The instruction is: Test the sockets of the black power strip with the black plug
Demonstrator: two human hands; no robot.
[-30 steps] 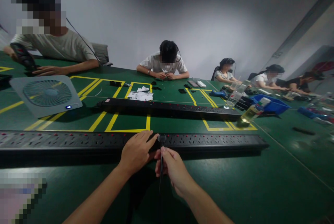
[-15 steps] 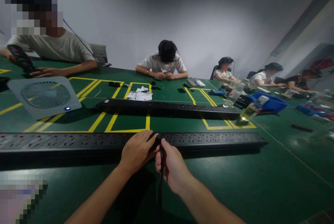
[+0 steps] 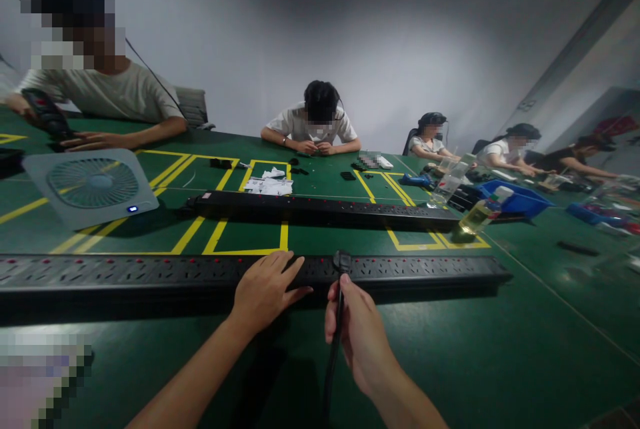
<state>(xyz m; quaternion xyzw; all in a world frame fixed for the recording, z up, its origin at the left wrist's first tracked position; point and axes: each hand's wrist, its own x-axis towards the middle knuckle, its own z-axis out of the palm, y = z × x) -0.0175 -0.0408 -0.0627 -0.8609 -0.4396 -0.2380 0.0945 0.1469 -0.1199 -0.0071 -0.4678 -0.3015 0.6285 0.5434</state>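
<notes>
A long black power strip (image 3: 425,270) with rows of sockets and small red lights lies across the green table in front of me. My left hand (image 3: 267,285) lies over the strip near its middle, fingers across the top and thumb along the near side, gripping it. Just to the right, my right hand (image 3: 357,329) pinches a black plug (image 3: 342,261) at its cable end. The plug is over the socket face; whether its pins sit in a socket is hidden. Its black cable (image 3: 331,362) hangs down past my right palm.
Beyond lies a second power strip (image 3: 320,207). A fan (image 3: 95,182) stands left; white papers (image 3: 270,183), a bottle of yellow liquid (image 3: 477,215) and a blue bin (image 3: 525,199) are farther back. Several people sit around the table, one (image 3: 320,122) directly opposite.
My right hand has moved right along the strip with the plug, away from my left hand. My left hand stays in place on the strip.
</notes>
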